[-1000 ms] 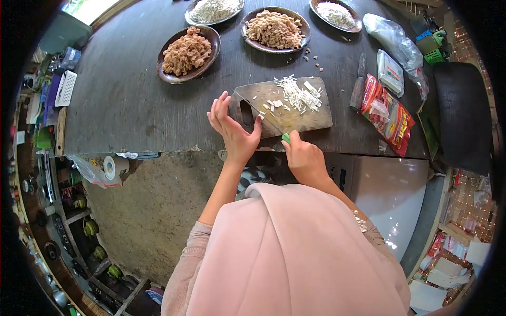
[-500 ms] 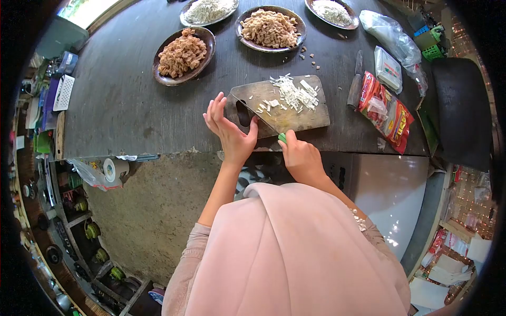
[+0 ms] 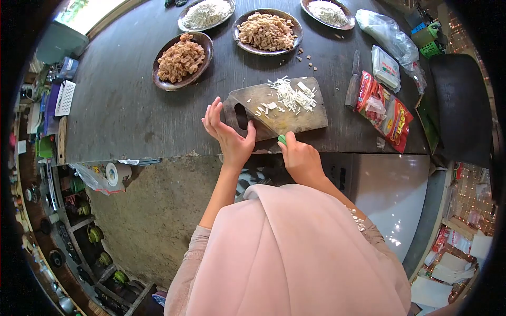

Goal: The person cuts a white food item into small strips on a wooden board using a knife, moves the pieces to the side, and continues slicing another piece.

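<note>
— How far along is the chopping?

— Well on, it seems. A heap of white strips point(image 3: 292, 96) lies cut on the far right part of the cutting board point(image 3: 308, 120), with a few loose bits nearer its middle. No whole piece shows on the board, so little looks left to cut.

— And the hands?

— The right hand point(image 3: 300, 158), just off the board's near edge, is closed round the green handle of a knife point(image 3: 264, 123), its blade slanting across the board. The left hand point(image 3: 227, 134) is spread wide, thumb at the board's near left corner.

— What surrounds it?

— A dark wooden desk point(image 3: 121, 105). Beyond the board stand bowls of brown fried pieces point(image 3: 181, 60); to its right lie a second knife point(image 3: 352, 84) and red packets point(image 3: 385, 110). Left of the desk, cluttered shelves point(image 3: 79, 210) border a concrete floor point(image 3: 158, 210).
</note>
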The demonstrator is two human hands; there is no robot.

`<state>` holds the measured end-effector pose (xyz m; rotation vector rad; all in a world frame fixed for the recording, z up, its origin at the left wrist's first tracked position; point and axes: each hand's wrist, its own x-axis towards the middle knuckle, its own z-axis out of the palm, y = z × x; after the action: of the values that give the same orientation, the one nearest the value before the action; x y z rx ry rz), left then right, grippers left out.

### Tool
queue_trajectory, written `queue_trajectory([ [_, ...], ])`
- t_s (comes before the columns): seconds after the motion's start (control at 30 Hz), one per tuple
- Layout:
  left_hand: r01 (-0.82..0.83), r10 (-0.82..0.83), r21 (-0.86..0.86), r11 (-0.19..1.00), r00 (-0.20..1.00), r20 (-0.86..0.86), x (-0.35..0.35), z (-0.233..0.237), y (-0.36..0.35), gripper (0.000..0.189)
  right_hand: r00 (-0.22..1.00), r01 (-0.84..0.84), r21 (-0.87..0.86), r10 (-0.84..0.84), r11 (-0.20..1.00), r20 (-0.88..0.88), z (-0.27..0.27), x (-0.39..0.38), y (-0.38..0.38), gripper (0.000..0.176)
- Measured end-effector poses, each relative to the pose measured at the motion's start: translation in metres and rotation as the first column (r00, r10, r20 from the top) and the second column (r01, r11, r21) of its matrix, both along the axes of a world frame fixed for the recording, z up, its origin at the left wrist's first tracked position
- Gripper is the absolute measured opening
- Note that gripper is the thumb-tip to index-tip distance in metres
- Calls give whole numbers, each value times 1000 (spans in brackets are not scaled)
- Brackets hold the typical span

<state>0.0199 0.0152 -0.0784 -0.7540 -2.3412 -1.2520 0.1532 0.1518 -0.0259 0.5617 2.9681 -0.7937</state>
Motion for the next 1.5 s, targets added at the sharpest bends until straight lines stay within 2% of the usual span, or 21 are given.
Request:
queue_trajectory([
  [0.13,33,-35,86,996,999,24,0,0,-1,85,999,30,-17,-30,999,-37,9,4,2,25],
  [0.2,75,-87,268,961,996,34,-1,2,-2,80,1000,7,-8,-7,1000,-24,7,9,-2,25],
  [0.23,41,-67,307,951,995,76,1,4,-1,72,1000,-23,3,23,1000,-8,7,10,-2,25],
  [0.3,50,-74,299,953,995,67,-2,5,1,72,1000,9,-17,-9,1000,6,5,13,2,25],
  [0.33,47,-67,289,956,996,63,-4,5,1,71,999,29,-38,-28,999,27,4,14,5,24],
  [0.37,31,-51,265,964,996,69,-2,17,5,55,997,65,-83,-62,994,35,9,14,11,24],
  [0.4,35,-54,261,965,996,65,-4,25,6,55,997,68,-87,-65,994,31,12,16,17,24],
  [0.47,74,-71,-100,992,997,34,-11,36,11,37,995,84,-89,-79,992,60,15,24,32,24],
  [0.5,100,-93,-109,989,993,67,-17,38,17,27,990,119,-147,-105,982,96,21,28,39,25],
  [0.53,104,-98,-113,988,993,63,-18,41,21,27,990,123,-151,-110,981,93,25,33,45,25],
  [0.6,155,-155,-375,914,987,31,-16,48,33,29,983,183,-218,-183,959,22,30,44,59,26],
  [0.73,119,-177,-453,884,980,-86,-12,46,50,25,965,259,-229,-260,938,28,35,56,74,28],
  [0.93,151,-194,-482,863,980,-40,-19,48,55,14,966,239,-286,-257,928,-29,30,61,73,29],
  [1.07,162,-208,-453,877,977,-54,-19,44,53,14,965,237,-285,-260,929,-44,30,60,77,29],
  [1.17,92,-130,-379,921,989,-76,-19,45,51,15,949,283,-267,-309,921,-60,28,62,87,29],
  [1.23,102,-164,-468,878,982,-95,-19,49,47,15,939,304,-251,-334,919,-87,25,64,94,28],
  [1.47,166,-222,-426,889,972,-84,-23,43,47,9,938,294,-297,-334,908,-91,23,65,95,27],
  [1.5,185,-223,-424,886,974,-39,-24,46,47,9,943,291,-286,-324,913,-76,25,65,93,29],
])
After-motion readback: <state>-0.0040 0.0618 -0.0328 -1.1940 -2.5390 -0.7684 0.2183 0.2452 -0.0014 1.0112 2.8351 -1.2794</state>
